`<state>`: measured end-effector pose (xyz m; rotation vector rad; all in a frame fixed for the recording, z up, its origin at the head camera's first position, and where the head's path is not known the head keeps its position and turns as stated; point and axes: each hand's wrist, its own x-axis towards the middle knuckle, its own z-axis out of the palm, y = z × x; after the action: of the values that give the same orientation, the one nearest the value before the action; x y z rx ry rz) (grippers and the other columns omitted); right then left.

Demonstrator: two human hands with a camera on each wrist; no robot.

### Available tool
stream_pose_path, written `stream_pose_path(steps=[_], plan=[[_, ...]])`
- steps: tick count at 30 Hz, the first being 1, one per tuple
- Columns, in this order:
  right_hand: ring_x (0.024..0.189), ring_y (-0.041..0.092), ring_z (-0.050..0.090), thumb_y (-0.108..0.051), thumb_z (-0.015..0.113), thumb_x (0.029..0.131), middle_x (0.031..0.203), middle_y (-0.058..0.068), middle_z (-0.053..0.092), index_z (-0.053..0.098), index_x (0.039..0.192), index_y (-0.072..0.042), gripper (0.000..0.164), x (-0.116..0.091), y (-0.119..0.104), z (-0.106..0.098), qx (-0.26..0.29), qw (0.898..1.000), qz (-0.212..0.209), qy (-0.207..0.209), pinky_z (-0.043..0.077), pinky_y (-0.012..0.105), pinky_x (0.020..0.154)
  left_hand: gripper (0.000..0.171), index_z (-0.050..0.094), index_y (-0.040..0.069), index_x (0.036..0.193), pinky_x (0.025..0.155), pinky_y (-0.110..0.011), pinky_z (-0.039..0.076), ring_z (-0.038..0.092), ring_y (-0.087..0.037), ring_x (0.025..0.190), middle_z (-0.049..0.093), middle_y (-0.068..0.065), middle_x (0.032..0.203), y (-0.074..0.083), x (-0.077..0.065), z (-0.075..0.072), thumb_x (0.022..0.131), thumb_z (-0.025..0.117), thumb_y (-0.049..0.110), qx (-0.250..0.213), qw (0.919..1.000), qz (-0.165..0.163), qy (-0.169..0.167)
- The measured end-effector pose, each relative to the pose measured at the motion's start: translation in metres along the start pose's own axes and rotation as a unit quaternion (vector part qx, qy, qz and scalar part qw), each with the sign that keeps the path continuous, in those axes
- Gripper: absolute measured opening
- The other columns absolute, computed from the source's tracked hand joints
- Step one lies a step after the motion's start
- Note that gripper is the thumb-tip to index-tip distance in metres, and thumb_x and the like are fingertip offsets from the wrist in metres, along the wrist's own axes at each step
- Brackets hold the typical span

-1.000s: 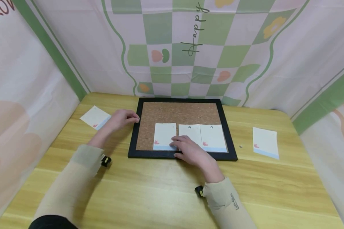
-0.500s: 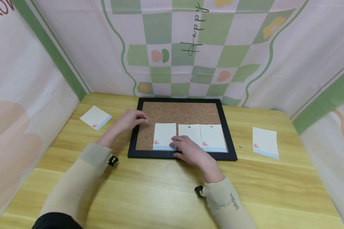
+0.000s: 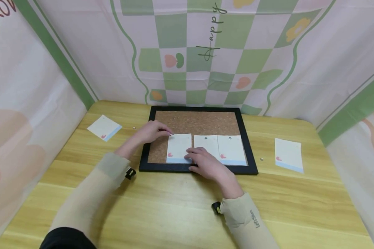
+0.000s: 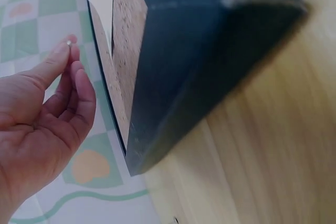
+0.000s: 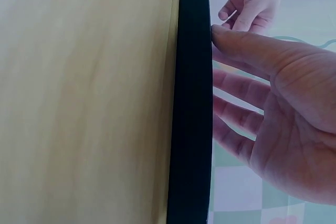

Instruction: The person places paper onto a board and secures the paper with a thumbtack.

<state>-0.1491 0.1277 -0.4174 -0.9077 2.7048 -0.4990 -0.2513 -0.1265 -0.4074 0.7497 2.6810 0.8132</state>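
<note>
My left hand [image 3: 154, 132] pinches a small shiny thumbtack [image 4: 69, 43] between thumb and forefinger, at the top left corner of the leftmost card [image 3: 178, 147] on the corkboard [image 3: 205, 121]. That card is white with a blue strip along its bottom and a small pink print. My right hand [image 3: 205, 162] lies over the board's lower edge, fingertips on the same card's bottom right corner, thumb at the black frame [image 5: 191, 103]. Two similar cards, a middle card [image 3: 202, 142] partly behind the right hand and a right card [image 3: 232, 148], each carry a silver tack at the top.
On the wooden table [image 3: 162, 207], one loose card [image 3: 104, 127] lies left of the board and another loose card [image 3: 288, 154] lies right. A loose tack [image 3: 262, 159] sits near the right card, another tack [image 3: 134, 128] near the left one. A patterned curtain [image 3: 199, 79] stands behind the board.
My left hand has moved right, from the frame's left side across the cork to the leftmost card's top corner, uncovering the left loose card and tack. The right hand stays in place.
</note>
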Motion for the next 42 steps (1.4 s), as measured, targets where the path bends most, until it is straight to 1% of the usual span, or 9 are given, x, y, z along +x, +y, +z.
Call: stream_pose_path(steps=[3,6,10,14,21,27,32,36,42], plan=[[0.139,0.036,0.045,-0.018,0.068,0.096,0.148,0.015,0.052,0.063,0.130,-0.005,0.037,0.000,0.000,0.000,-0.001,1.000,0.000,0.000,0.038,0.048,0.116,0.022,0.075,0.016,0.114,0.100,-0.043,0.052,0.068,-0.021,0.112,0.075,-0.003,0.116,0.002,0.004,0.003,0.101,0.059,0.023,-0.003,1.0000,0.001,-0.008],[0.139,0.036,0.045,-0.018,0.068,0.096,0.148,0.015,0.052,0.063,0.130,-0.005,0.037,0.000,0.000,0.000,-0.002,1.000,0.000,0.000,0.038,0.048,0.116,0.018,0.073,0.014,0.110,0.096,-0.040,0.052,0.069,-0.019,0.105,0.076,-0.003,0.109,0.003,0.009,0.006,0.100,0.061,0.022,-0.011,0.9999,-0.003,-0.010],[0.139,0.036,0.045,-0.017,0.068,0.096,0.148,0.015,0.052,0.064,0.130,-0.005,0.037,0.000,0.000,0.000,-0.001,1.000,0.002,0.000,0.038,0.048,0.116,0.014,0.073,0.013,0.105,0.087,-0.035,0.053,0.068,-0.016,0.096,0.076,-0.002,0.101,0.006,0.014,0.009,0.099,0.064,0.022,-0.026,0.9994,-0.022,-0.006],[0.139,0.036,0.045,-0.018,0.068,0.095,0.148,0.015,0.052,0.064,0.130,-0.005,0.037,0.000,0.000,0.001,-0.002,1.000,0.001,0.001,0.039,0.048,0.116,0.015,0.074,0.015,0.105,0.080,-0.032,0.051,0.064,-0.017,0.092,0.075,-0.002,0.103,0.010,0.018,0.011,0.099,0.064,0.023,-0.040,0.9982,-0.043,-0.009],[0.139,0.036,0.046,-0.017,0.068,0.095,0.148,0.015,0.052,0.064,0.130,-0.005,0.037,0.000,0.000,0.000,-0.003,1.000,-0.001,0.002,0.038,0.048,0.116,0.014,0.075,0.018,0.105,0.085,-0.034,0.049,0.063,-0.018,0.098,0.074,-0.001,0.109,0.015,0.026,0.014,0.098,0.066,0.026,-0.035,0.9977,-0.056,-0.014],[0.139,0.036,0.045,-0.017,0.068,0.095,0.148,0.016,0.052,0.064,0.130,-0.005,0.037,0.000,0.000,-0.001,-0.001,1.000,-0.001,0.000,0.038,0.048,0.116,0.014,0.075,0.020,0.104,0.079,-0.030,0.046,0.062,-0.018,0.092,0.074,-0.001,0.109,0.019,0.031,0.018,0.098,0.066,0.026,-0.026,0.9971,-0.069,-0.021],[0.139,0.036,0.046,-0.017,0.069,0.095,0.147,0.016,0.053,0.064,0.129,-0.004,0.037,0.000,-0.001,0.000,0.000,1.000,0.000,0.001,0.038,0.048,0.116,0.012,0.076,0.019,0.101,0.086,-0.033,0.046,0.062,-0.018,0.097,0.075,0.000,0.107,0.021,0.034,0.021,0.097,0.067,0.026,-0.018,0.9974,-0.068,-0.015],[0.139,0.036,0.046,-0.017,0.069,0.095,0.147,0.016,0.053,0.064,0.129,-0.004,0.037,0.001,-0.001,0.000,0.000,1.000,0.000,0.003,0.038,0.048,0.116,0.013,0.076,0.017,0.099,0.089,-0.034,0.046,0.062,-0.018,0.097,0.075,-0.001,0.106,0.020,0.037,0.023,0.097,0.067,0.026,-0.018,0.9976,-0.064,-0.016],[0.138,0.036,0.046,-0.017,0.069,0.095,0.147,0.016,0.053,0.064,0.129,-0.004,0.036,0.001,-0.001,0.000,-0.001,1.000,-0.002,0.004,0.039,0.048,0.116,0.015,0.077,0.017,0.102,0.078,-0.028,0.044,0.060,-0.015,0.087,0.076,-0.001,0.103,0.018,0.040,0.023,0.097,0.066,0.026,-0.016,0.9972,-0.070,-0.021]])
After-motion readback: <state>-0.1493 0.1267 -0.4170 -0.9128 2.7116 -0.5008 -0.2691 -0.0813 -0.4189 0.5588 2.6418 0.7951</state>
